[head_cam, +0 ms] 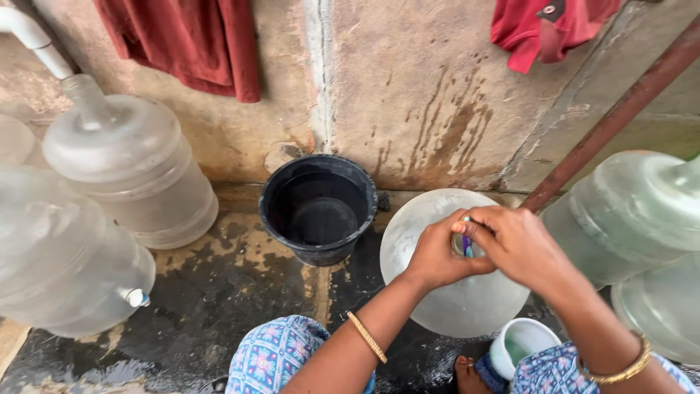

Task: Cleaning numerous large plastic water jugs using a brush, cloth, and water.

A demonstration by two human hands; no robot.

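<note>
We see the greatest risk in the large clear water jug (pixel 452 292) that stands upright on the wet floor (pixel 219 292) just in front of our knees. Both hands are busy at its neck, so nothing steadies its body; on a slick, dark floor it could slide or tip, and the black bucket (pixel 318 208) just beside it and the other jugs (pixel 131 168) nearby leave little room for it to fall clear. A smaller risk, in our judgement, is at the mouth itself: wet fingers on a small cap (pixel 465 244) may slip, and the cap could drop to the floor. The white cup (pixel 519 343) near our foot, just beside the jug's base, could also be knocked over if the jug shifts.

The jug looks round, translucent and cloudy, seen from above, with its neck almost wholly hidden. Our left hand (pixel 437 255) is curled closed around the neck, and our right hand (pixel 514 244) is closed with fingertips pinched on the small bluish cap or stopper at the mouth; whether that piece is seated or loose we cannot tell.
</note>
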